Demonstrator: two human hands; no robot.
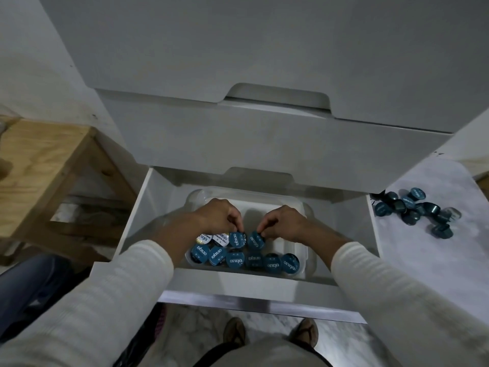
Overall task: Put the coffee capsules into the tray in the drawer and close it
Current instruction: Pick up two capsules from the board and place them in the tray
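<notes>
your left hand (221, 217) pinches a blue capsule (236, 239) in the second row of the white tray (293, 242), your right hand (281, 221) pinches the next blue capsule (255, 241) just beside it. tray sits inside the open drawer (352, 229). front row (244, 258) holds six blue capsules, two white-lidded ones (214, 238) sit at left. loose pile of capsules (415, 210) lies on the white surface right of the drawer. wooden stool (45, 154) at left.

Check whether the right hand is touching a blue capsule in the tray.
Touching. The head view shows the right hand pinching the rim of a blue capsule in the tray.
</notes>
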